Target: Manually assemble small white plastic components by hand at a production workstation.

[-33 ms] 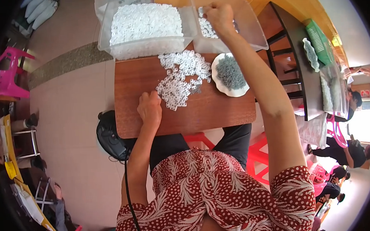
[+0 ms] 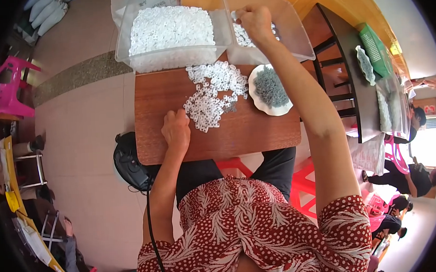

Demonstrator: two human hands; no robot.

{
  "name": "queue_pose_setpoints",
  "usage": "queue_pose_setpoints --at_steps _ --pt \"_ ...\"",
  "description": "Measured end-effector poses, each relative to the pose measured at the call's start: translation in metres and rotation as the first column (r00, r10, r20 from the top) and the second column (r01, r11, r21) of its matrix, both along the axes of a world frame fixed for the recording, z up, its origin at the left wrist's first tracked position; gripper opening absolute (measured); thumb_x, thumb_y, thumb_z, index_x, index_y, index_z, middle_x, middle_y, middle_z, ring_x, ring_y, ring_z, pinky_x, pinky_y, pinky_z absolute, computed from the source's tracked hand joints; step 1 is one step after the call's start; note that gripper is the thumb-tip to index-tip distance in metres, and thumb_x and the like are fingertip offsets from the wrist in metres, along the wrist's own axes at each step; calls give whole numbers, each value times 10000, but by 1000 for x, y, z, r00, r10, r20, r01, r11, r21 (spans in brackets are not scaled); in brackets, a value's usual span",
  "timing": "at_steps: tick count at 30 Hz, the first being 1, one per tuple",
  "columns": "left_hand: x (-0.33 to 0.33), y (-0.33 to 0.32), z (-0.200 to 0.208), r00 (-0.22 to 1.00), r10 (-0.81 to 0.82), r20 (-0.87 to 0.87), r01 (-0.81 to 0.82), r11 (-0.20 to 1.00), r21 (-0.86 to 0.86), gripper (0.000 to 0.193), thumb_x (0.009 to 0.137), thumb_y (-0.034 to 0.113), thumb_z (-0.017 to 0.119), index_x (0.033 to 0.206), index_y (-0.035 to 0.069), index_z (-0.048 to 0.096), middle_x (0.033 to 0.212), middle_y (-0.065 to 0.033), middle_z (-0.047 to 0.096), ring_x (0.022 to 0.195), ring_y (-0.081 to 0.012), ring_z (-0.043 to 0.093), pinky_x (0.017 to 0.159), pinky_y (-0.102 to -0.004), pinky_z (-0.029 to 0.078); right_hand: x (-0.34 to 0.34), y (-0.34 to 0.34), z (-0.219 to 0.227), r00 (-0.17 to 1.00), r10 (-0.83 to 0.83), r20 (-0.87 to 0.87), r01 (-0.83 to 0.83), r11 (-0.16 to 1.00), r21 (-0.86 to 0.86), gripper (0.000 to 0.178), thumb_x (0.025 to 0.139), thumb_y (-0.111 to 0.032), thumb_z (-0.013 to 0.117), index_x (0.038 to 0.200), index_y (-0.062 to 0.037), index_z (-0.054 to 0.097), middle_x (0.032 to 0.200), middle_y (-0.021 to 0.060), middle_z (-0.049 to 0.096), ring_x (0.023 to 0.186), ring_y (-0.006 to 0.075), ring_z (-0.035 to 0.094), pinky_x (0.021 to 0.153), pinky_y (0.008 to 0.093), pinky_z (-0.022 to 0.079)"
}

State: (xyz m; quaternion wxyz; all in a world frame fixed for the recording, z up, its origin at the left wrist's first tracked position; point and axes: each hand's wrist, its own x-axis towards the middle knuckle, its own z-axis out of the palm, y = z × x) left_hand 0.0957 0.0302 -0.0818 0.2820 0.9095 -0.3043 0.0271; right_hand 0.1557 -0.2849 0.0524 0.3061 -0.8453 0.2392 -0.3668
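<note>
Head view: almost nothing differs from the earlier picture; the 2 hands keep their places and the scene sits only slightly shifted in the frame. In my judgement the work stands at the same stage.
Right hand: (image 2: 257, 21) it stays inside the right tub (image 2: 291, 21), a touch farther left, fingers bent toward the thumb over loose white pieces (image 2: 243, 38). 1 white piece shows at the fingertips; I cannot tell whether it is pinched or lies behind them.
Left hand: (image 2: 177, 130) curled and resting on the brown table (image 2: 228, 141), just beside the left edge of the white pile, well apart from the right hand. I cannot tell whether it holds anything.
White pile: (image 2: 204, 107) spread on the table in front of the 2 tubs, with a few grey bits (image 2: 231, 107) at its right edge.
Left tub: (image 2: 123, 45) heaped with white pieces.
Scalloped dish: (image 2: 272, 110) right of the pile, under the right forearm's side, filled with small grey pieces (image 2: 270, 86).
</note>
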Motion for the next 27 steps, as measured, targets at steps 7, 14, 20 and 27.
queue_pose_setpoints --at_steps 7,14,20,27 --pt "5 0 -2 997 -79 -20 76 992 -105 187 686 29 653 784 57 496 784 -119 498 783 -323 521 636 -430 435 3 21 13 966 138 -220 -143 990 -6 155 739 -117 600 708 29 641 606 106 621 565 154 581 553 304 458" --pt "13 4 4 996 -90 -28 82 976 -200 182 691 13 641 767 42 478 746 -116 511 737 -316 524 625 -413 418 1 25 11 967 168 -193 -211 950 -230 141 733 -121 601 727 18 627 625 111 619 574 185 587 570 319 461" --pt "10 6 -7 993 -52 -103 15 944 -329 140 699 9 619 832 33 582 764 -115 549 715 -281 560 625 -348 446 -12 15 15 976 170 -138 -191 969 -157 106 710 -104 598 722 -5 634 678 160 620 620 271 599 583 364 470" --pt "4 15 17 847 -118 -518 -176 858 -483 93 754 14 615 845 11 634 760 -30 601 668 -109 563 570 -244 444 17 16 7 945 234 -228 -286 930 -232 76 699 -77 602 732 -37 658 696 148 634 644 274 615 604 367 482"
